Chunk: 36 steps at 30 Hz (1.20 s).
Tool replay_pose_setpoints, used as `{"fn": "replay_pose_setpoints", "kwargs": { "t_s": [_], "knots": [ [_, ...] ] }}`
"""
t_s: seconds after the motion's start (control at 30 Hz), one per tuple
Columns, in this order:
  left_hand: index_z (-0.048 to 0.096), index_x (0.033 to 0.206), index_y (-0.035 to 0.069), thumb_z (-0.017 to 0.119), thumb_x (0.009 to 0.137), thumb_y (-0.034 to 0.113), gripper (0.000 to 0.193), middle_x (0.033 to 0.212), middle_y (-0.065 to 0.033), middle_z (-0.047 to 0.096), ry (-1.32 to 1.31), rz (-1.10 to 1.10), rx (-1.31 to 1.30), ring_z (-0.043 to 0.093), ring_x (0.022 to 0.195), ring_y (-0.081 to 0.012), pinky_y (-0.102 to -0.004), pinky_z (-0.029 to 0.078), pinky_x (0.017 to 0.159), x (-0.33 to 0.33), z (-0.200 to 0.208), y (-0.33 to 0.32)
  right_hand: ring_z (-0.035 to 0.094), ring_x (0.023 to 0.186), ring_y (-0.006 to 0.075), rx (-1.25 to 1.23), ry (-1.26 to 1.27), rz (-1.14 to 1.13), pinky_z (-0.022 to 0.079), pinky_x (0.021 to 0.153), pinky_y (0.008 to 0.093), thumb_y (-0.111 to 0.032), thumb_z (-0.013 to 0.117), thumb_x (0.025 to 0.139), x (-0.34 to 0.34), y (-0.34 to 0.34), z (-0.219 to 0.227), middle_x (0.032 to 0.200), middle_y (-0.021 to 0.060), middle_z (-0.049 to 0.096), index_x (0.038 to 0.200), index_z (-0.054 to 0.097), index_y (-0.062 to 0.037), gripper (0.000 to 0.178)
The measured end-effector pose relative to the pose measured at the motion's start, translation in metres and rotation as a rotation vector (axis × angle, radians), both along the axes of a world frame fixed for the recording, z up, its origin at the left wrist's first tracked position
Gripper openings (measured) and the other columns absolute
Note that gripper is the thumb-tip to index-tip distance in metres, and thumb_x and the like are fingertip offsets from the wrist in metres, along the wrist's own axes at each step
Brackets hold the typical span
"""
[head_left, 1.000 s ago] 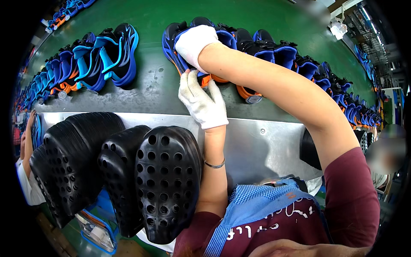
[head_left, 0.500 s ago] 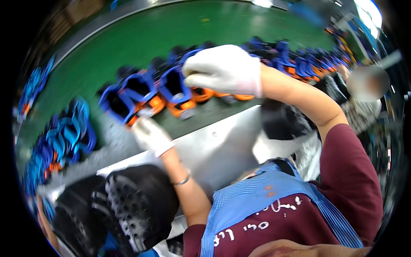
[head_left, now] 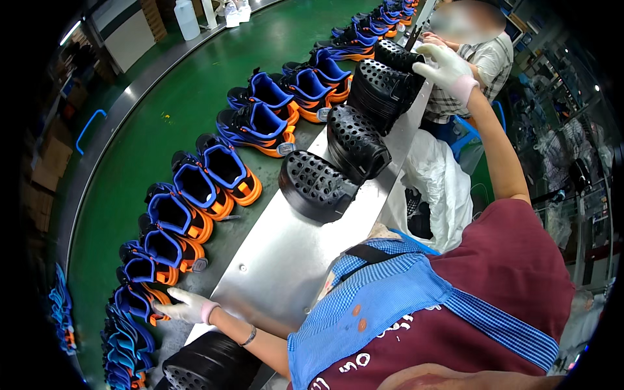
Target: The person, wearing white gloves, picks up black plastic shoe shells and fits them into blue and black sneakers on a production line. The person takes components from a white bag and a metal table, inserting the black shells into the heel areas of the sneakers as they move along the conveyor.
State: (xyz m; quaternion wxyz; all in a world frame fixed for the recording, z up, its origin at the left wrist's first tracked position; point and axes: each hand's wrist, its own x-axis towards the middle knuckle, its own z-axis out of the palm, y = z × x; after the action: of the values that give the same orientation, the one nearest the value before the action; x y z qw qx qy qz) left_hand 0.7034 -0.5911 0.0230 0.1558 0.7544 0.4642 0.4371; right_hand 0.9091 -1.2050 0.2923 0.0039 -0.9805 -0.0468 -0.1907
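My left hand (head_left: 185,306), in a white glove, has its fingers stretched out at the heel of the nearest sneaker (head_left: 132,302) in a row of blue, black and orange ones. It seems to touch that heel. My right hand (head_left: 447,70), also gloved, reaches far out with thumb and fingers apart. Its fingertips are by the end of a black perforated shoe-shaped block (head_left: 394,57); contact is unclear. Three more such blocks, a large one (head_left: 382,94), a middle one (head_left: 354,140) and a nearer one (head_left: 318,186), line the metal ledge (head_left: 260,266).
Sneakers stand along the green conveyor (head_left: 123,182). Light-blue shoe parts (head_left: 127,344) lie at the near left. Another black block (head_left: 211,364) is by my left forearm. A white sack (head_left: 445,175) with black pieces hangs beyond the ledge. A co-worker (head_left: 497,71) sits at the far right.
The view has turned toward the right. My right hand has gone from above the sneakers to the far black blocks. My left hand remains beside the sneaker heels.
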Motion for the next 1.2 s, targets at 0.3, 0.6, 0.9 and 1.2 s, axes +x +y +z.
{"fn": "replay_pose_setpoints", "kwargs": {
  "t_s": [0.3,0.6,0.9,1.2],
  "knots": [
    [0.041,0.142,-0.005,0.054,0.099,0.030,0.058,0.143,-0.0256,0.045,0.038,-0.188,0.009,0.046,0.131,-0.0364,-0.0425,0.037,0.111,-0.008,0.026,-0.024,0.061,0.100,0.0278,-0.033,-0.038,0.127,0.048,0.087,0.0375,-0.035,0.069,0.082,0.051,-0.032,-0.037,0.106,0.0129,0.063,0.114,0.059,-0.0069,0.044],
    [0.046,0.140,-0.003,0.056,0.098,0.027,0.053,0.139,-0.0242,0.049,0.056,-0.260,-0.099,0.049,0.126,-0.0343,-0.0410,0.040,0.106,0.007,0.029,-0.044,0.063,0.093,0.0263,-0.070,-0.027,0.178,0.050,0.084,0.0350,-0.028,0.074,0.080,0.049,-0.050,-0.018,0.101,0.0117,0.064,0.108,0.060,-0.0046,0.040],
    [0.045,0.139,-0.007,0.057,0.099,0.016,0.048,0.135,-0.0167,0.054,-0.477,-0.636,-0.280,0.057,0.118,-0.0227,-0.0343,0.046,0.100,0.034,0.074,-0.069,0.063,0.094,0.0285,0.127,-0.214,0.810,0.051,0.083,0.0362,-0.018,0.081,0.069,-0.014,0.155,0.019,0.101,0.0109,0.063,0.107,0.063,-0.0061,0.043],
    [0.025,0.150,0.006,0.072,0.086,0.047,0.089,0.142,-0.0136,0.046,-1.117,-1.394,-1.329,0.048,0.130,-0.0255,-0.0418,0.039,0.111,0.006,0.129,-0.116,0.060,0.099,0.0309,0.213,0.228,1.498,0.052,0.083,0.0397,-0.025,0.076,0.076,-0.081,0.360,-0.036,0.107,0.0120,0.061,0.112,0.059,-0.0048,0.045]
  ]
}}
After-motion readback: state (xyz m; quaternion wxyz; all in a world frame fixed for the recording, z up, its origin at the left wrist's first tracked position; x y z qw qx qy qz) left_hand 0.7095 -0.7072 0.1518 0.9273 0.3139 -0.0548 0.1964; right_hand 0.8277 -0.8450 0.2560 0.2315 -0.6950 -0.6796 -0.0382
